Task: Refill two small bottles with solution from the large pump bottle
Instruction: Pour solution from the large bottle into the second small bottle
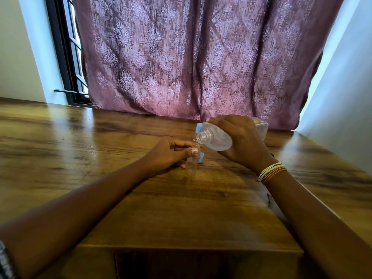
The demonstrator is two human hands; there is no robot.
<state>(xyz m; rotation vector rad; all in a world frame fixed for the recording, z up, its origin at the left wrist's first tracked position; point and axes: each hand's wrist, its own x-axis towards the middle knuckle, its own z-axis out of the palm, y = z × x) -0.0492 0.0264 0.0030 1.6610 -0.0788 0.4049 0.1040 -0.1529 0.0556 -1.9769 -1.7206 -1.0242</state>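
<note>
My right hand (239, 139) grips the large clear bottle (217, 137), tipped on its side with its open threaded neck pointing left and down. The pump head is off it. Just below that neck stands a small clear bottle (191, 164) upright on the wooden table (100, 141), and my left hand (171, 153) pinches it near the top. A light blue cap (202, 158) lies on the table right behind the small bottle. Another light blue piece (198, 128) shows behind the large bottle's neck; what it belongs to is hidden.
A purple patterned curtain (191, 57) hangs along the table's far edge. A window frame (66, 57) is at the far left. The table's near edge (191, 248) is below my forearms, and a wall (346, 97) closes the right side.
</note>
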